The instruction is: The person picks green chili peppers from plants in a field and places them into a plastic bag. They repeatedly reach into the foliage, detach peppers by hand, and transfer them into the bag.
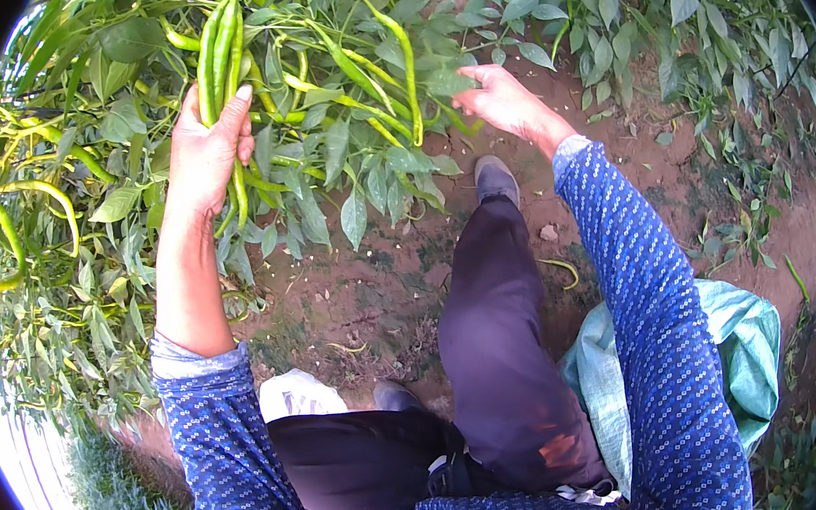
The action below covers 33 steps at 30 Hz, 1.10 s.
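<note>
My left hand (211, 138) grips a small bunch of long green chili peppers (224, 45), which point up past the thumb. More pepper tips hang below that palm, among the leaves. At the right side of the same pepper plant (337, 149), my right hand (497, 99) reaches in with fingers apart. Leaves blur and partly cover its fingertips, and I see nothing held there. Between the hands, several long peppers (403, 65) hang on the stems, some curved and yellowish green.
Bare soil (343, 293) runs between the plant rows, with a fallen pepper (564, 267) near my leg. A green woven sack (737, 345) lies beside my right arm. A white bag (300, 394) is by my shoe (396, 396). More pepper plants (621, 37) grow at upper right.
</note>
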### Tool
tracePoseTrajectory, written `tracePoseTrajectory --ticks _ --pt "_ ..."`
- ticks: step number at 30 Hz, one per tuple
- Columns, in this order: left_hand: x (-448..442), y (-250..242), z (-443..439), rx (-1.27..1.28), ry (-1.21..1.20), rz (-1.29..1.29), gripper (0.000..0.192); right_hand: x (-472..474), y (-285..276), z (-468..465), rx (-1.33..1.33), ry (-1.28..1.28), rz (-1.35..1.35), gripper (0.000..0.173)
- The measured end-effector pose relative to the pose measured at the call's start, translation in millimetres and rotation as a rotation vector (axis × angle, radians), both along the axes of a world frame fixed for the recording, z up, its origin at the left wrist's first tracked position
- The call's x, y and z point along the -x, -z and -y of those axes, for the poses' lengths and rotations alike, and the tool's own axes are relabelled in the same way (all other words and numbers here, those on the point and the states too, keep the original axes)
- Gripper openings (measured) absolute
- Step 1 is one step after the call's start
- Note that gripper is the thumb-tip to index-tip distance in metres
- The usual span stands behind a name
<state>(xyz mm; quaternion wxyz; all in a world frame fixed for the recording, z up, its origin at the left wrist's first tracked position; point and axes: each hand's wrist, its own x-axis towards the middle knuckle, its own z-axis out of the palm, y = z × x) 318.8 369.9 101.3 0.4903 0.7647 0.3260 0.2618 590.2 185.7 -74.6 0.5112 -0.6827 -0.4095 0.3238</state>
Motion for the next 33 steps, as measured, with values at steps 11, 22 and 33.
tracePoseTrajectory --ticks 11,22,33 --pt "-4 -4 12 -0.032 -0.016 -0.033 0.025 4 30 -2 -0.009 0.093 0.137 0.04" --pt "-7 -4 16 0.009 -0.06 -0.022 0.041 29 49 -24 -0.01 0.212 0.222 0.042" --pt "1 1 15 -0.024 -0.032 -0.001 0.067 13 7 -13 0.03 0.039 0.009 0.025"
